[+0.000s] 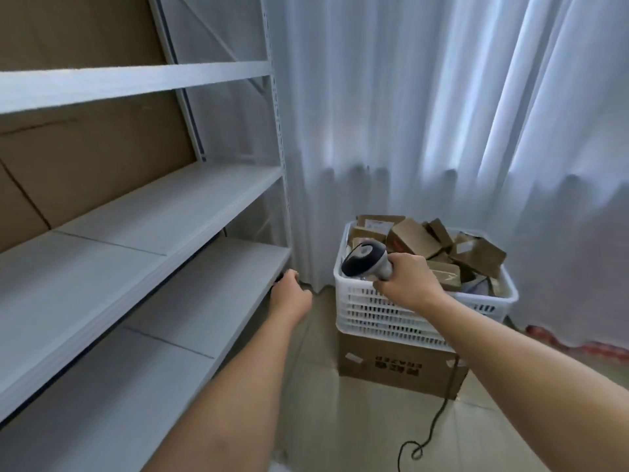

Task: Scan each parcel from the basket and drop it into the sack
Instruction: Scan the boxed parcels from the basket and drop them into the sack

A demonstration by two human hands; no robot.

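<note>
Scanner: handheld barcode scanner (366, 262) held in the right hand (403, 282), its dark head tipped toward the left over the near corner of the basket, probably kept ready so a label can be read as soon as a parcel comes up.
Right hand: fingers curled round the scanner's pale handle, thumb side up; the grip looks firm.
Left hand: left hand (289, 294) reaches out to the corner of the lower shelf (218, 287); its fingers are curled over the shelf edge with something small and dark at the fingertips, but I cannot tell whether they pinch it or only touch the edge.
Parcels: brown cardboard parcels (413, 241) heaped loosely in the basket, tilted every way, some with pale labels showing; none is in either hand.
Basket: white slatted basket (391, 315) sits on a cardboard box (398, 366) on the floor, which raises it nearer to arm height.
Cable: dark cable (439, 417) trails over the floor tiles beside the box; it is likely the scanner's lead, with slack left for reach.
Sack: not in view.
Surroundings: pale curtain (442, 131) hangs behind the basket; grey shelving stands to the left.
Step in hand: seemingly before a pick, as no parcel is lifted yet.
</note>
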